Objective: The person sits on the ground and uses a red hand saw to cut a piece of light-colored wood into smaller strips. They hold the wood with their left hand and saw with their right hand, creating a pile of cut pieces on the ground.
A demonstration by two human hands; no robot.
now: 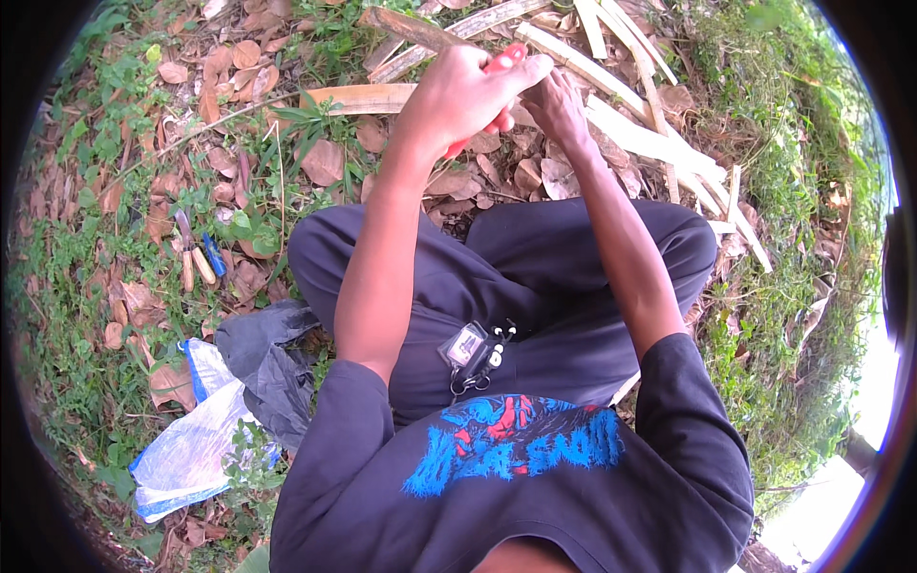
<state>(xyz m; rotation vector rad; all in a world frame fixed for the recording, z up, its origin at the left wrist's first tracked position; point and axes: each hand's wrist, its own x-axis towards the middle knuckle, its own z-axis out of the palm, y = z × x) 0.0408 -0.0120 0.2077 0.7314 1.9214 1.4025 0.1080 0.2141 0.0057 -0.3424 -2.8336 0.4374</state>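
Observation:
My left hand (454, 100) is raised over the leaf-covered ground beyond my crossed legs. Its fingers wrap round a red-handled tool (506, 59); red also shows below the fingers. The tool's kind is hidden by the hand. A flat brownish-grey piece (406, 27) sticks out past the knuckles to the upper left; I cannot tell whether it belongs to the tool. My right hand (559, 103) is close against the left thumb, fingers bent and closed, with whatever they hold hidden. Split pale wood strips (630, 134) lie just beyond and to the right of it.
Left of my knee lie two tools with pale handles (196, 267) and a blue object (213, 254). Nearer are a black plastic bag (272, 353) and a white-and-blue sack (196, 449). Keys with a tag (466, 349) rest on my lap. Dry leaves and grass surround me.

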